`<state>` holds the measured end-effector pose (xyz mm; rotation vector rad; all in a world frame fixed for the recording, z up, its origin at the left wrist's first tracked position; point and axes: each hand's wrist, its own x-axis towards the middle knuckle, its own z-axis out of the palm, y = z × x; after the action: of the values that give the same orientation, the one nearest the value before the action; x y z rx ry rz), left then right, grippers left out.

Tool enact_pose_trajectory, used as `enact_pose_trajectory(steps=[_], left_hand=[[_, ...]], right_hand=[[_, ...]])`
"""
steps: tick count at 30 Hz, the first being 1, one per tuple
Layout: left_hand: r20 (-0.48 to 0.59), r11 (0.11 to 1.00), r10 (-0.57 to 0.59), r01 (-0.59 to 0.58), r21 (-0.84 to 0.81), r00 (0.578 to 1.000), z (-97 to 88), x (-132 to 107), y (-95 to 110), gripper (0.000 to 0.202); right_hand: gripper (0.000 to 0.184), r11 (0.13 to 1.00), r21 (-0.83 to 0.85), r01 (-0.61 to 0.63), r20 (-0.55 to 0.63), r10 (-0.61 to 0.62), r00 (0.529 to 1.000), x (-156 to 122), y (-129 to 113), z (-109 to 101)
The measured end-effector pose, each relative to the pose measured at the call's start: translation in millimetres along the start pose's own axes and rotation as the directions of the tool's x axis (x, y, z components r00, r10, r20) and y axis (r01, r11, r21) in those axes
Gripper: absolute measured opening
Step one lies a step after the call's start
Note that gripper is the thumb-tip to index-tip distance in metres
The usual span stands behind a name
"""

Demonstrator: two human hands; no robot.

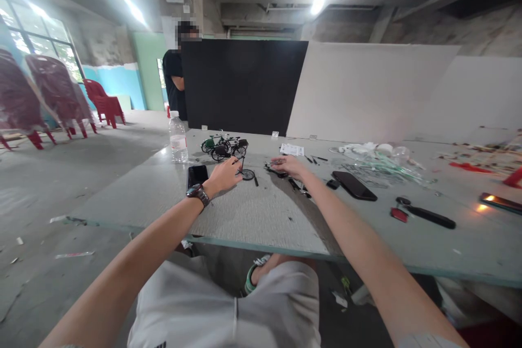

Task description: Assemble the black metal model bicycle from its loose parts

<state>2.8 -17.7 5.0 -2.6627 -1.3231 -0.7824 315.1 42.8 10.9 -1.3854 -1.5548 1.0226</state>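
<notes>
My left hand, with a watch on its wrist, reaches over the grey table and pinches a thin black rod beside a small black wheel. My right hand lies further right with its fingers curled over small dark parts. Two small model bicycles stand just beyond my left hand. A black phone lies left of that hand.
A water bottle stands at the table's left. A second phone, a black tool, clear plastic bags and red pieces lie to the right. A person stands behind a black board. Red chairs are stacked far left.
</notes>
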Motion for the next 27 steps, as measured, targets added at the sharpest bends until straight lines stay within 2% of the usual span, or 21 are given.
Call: enact_pose_trajectory(steps=[4, 8, 12, 15, 20, 23, 27], left_hand=[[-0.140, 0.996, 0.040, -0.051, -0.072, 0.989, 4.7, 3.0, -0.9, 0.012], [-0.248, 0.978, -0.031, -0.023, -0.210, 0.968, 9.1, 6.4, -0.4, 0.013], [-0.272, 0.944, -0.061, -0.033, -0.329, 0.960, 13.6, 9.2, -2.0, 0.029], [-0.286, 0.937, -0.066, -0.040, -0.347, 0.956, 18.0, 11.4, -5.1, 0.025], [-0.291, 0.927, -0.101, -0.017, -0.375, 0.951, 22.0, 12.7, -8.7, 0.017], [-0.281, 0.921, -0.124, 0.005, -0.389, 0.952, 21.1, 11.9, -7.8, 0.013], [-0.245, 0.919, -0.143, 0.037, -0.393, 0.959, 18.4, 10.6, -5.9, 0.013]], right_hand=[[0.028, 0.972, 0.234, -0.014, 0.024, 0.009, 1.000, -8.8, -16.6, 0.8], [0.031, 0.932, 0.362, -0.018, 0.132, -0.032, 0.991, -25.0, -39.1, 12.5], [0.033, 0.928, 0.367, -0.063, 0.289, -0.049, 0.956, -38.7, -54.4, 38.7], [0.033, 0.917, 0.394, -0.056, 0.365, -0.100, 0.926, -42.4, -58.4, 56.9], [0.036, 0.894, 0.444, -0.058, 0.382, -0.130, 0.915, -41.0, -55.0, 67.5], [0.034, 0.912, 0.409, -0.032, 0.366, -0.132, 0.921, -38.7, -50.4, 67.0], [0.038, 0.950, 0.306, 0.065, 0.350, -0.176, 0.920, -38.8, -49.1, 67.0]])
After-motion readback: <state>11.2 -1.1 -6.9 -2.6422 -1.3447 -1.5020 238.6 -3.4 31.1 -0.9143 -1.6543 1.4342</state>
